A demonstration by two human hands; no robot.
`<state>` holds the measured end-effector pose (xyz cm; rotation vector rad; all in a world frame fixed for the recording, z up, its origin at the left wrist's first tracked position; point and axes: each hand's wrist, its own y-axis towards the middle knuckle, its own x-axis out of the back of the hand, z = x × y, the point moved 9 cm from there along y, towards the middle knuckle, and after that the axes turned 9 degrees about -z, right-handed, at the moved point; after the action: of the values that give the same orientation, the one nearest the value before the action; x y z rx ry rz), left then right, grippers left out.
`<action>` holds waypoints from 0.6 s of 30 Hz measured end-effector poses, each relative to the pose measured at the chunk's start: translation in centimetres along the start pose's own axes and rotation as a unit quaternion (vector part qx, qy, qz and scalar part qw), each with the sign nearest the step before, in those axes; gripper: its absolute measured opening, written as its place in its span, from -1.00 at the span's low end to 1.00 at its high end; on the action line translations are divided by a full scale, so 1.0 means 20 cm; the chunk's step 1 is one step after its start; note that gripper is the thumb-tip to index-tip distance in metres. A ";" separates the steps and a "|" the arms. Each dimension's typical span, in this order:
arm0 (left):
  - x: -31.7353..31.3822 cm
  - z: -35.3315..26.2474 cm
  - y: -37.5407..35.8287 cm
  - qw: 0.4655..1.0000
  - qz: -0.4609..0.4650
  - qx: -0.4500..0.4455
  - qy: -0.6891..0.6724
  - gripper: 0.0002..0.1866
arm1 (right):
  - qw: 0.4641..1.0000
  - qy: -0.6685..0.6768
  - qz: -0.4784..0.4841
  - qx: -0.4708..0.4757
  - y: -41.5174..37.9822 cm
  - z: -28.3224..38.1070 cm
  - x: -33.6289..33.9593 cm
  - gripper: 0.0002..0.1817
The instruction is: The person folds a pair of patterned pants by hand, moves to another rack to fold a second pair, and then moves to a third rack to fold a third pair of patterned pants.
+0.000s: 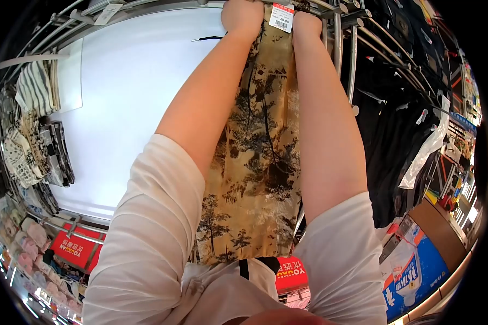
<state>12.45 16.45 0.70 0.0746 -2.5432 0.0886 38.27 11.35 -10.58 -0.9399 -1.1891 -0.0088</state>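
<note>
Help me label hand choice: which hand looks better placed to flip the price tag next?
Probably the right hand: it sits almost against the price tag, while patterned cloth shows between the tag and the left hand. How either hand grips is hidden, so this rests on nearness alone.

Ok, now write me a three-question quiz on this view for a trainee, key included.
1. Multiple choice: which print covers the tan garment?
a) stripes
b) trees
c) polka dots
2. True or false: the price tag shows between the left hand and the right hand.
3. Fill in, left or right: the black clothes are on the ____ side.

Key: 1 b; 2 true; 3 right.
</note>
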 end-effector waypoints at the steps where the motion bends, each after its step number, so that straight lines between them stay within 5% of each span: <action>1: 0.02 0.00 -0.01 0.999 -0.023 -0.006 -0.037 -0.61 | 0.932 0.330 -0.142 -0.043 -0.03 -0.01 0.02 -0.62; 2: 0.04 -0.01 -0.02 0.996 -0.047 -0.012 -0.073 -0.61 | 0.738 0.616 -0.264 -0.079 -0.17 -0.06 0.02 -0.61; 6: 0.02 0.02 0.00 0.990 -0.068 -0.092 -0.084 -0.59 | 0.705 0.632 -0.317 -0.044 -0.53 0.04 0.14 -0.63; 8: -0.01 0.02 0.02 0.988 -0.037 -0.108 -0.105 -0.56 | 0.653 0.726 -0.208 -0.055 -0.63 0.11 0.14 -0.63; 10: -0.01 0.03 0.04 0.986 -0.038 -0.118 -0.116 -0.57 | 0.677 0.723 -0.125 -0.060 -0.60 0.08 0.14 -0.64; 12: -0.03 0.03 0.05 0.984 -0.003 -0.117 -0.137 -0.55 | 0.709 0.704 -0.034 0.040 -0.57 0.11 0.22 -0.57; 13: -0.03 0.02 0.05 0.982 -0.015 -0.135 -0.129 -0.55 | 0.730 0.676 -0.074 0.067 -0.64 0.12 0.28 -0.46; 14: -0.02 0.01 0.04 0.982 -0.016 -0.136 -0.129 -0.55 | 0.730 0.676 -0.075 0.069 -0.74 0.22 0.32 -0.46; 16: 0.01 0.00 0.01 0.982 -0.022 -0.114 -0.147 -0.55 | 0.635 0.768 -0.060 -0.060 -0.83 0.27 0.27 -0.68; 18: 0.01 0.00 0.01 0.982 -0.025 -0.116 -0.146 -0.56 | 0.636 0.768 -0.049 -0.051 -0.73 0.26 0.23 -0.64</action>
<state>12.20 16.66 0.76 0.0647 -2.8215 -0.2564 29.24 7.37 2.35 -0.5853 0.4087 -0.8274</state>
